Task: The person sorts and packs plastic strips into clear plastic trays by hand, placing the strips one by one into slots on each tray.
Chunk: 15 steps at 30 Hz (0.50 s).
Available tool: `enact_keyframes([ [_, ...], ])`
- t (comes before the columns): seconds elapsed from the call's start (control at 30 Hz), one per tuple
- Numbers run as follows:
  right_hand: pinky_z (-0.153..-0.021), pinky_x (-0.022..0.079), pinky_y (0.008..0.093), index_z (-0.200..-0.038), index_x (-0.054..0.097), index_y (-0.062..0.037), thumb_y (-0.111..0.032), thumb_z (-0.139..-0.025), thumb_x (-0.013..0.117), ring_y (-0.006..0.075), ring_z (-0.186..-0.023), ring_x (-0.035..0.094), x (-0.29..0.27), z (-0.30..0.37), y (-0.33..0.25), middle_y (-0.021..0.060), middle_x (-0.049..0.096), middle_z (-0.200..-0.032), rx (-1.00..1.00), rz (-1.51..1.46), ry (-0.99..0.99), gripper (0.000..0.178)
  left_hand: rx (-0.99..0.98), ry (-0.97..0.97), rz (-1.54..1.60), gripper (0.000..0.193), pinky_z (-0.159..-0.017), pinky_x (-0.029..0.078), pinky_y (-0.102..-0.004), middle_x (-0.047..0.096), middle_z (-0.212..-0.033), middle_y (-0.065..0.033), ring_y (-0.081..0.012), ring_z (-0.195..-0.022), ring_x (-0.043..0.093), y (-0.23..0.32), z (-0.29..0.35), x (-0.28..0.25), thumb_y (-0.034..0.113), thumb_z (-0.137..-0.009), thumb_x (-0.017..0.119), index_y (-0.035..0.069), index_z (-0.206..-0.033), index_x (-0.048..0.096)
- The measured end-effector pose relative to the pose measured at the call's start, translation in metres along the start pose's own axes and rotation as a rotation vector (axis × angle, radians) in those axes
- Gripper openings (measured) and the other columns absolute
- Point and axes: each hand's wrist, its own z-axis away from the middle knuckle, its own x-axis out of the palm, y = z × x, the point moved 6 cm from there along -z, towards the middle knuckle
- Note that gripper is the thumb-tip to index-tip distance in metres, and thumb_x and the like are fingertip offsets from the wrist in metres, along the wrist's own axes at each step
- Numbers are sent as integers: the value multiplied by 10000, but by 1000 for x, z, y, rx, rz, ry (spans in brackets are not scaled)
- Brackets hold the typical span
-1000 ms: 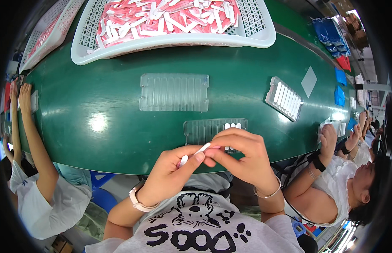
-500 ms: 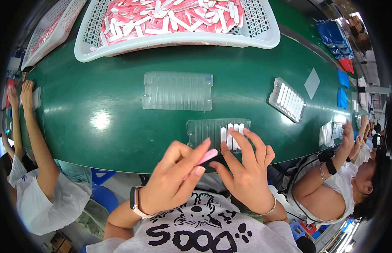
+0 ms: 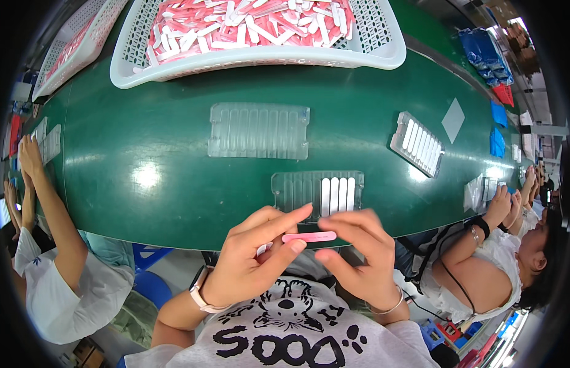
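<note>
My left hand [image 3: 251,257] pinches a small pink nail file [image 3: 315,237] between thumb and forefinger, its free end pointing right. The white end of another strip [image 3: 264,248] shows among the curled fingers of that hand. Close to the file's right end is my right hand [image 3: 362,257], fingers apart and slightly blurred, with nothing visible in it. Just beyond both hands lies a clear slotted plastic tray [image 3: 297,191]. Several white nail files [image 3: 338,195] stand side by side in its right-hand slots, while the slots on its left hold none. The tray's near edge is partly covered by my fingers.
A second clear tray [image 3: 259,130] lies farther off. To the right, a tilted tray [image 3: 418,145] holds white files near a clear sheet [image 3: 454,120]. A white basket [image 3: 260,60] heaped with pink and white files stands at the back. Co-workers [image 3: 67,288] sit on both sides.
The pink file has turned from slanting to nearly level between my left fingers. My right hand has drawn back from the tray's white files toward the pink one.
</note>
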Motion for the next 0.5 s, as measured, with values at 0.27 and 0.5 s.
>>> enact_keyframes([
  [0.27,-619,399,273,-863,696,-58,-19,-659,754,168,-712,564,-7,-13,-2,48,666,-891,-392,381,354,215,-308,157,814,320,-455,283,-198,516,-957,-53,-72,-582,355,-29,7,2,268,-975,433,23,-1173,492],
  [0.5,-812,272,397,-941,681,-107,-242,-668,762,265,-1078,431,18,-5,0,75,540,-1254,-268,614,30,315,-242,264,1364,512,-463,297,-230,497,-968,-93,-124,-661,362,-29,-1,-20,439,-987,286,43,-1273,438],
])
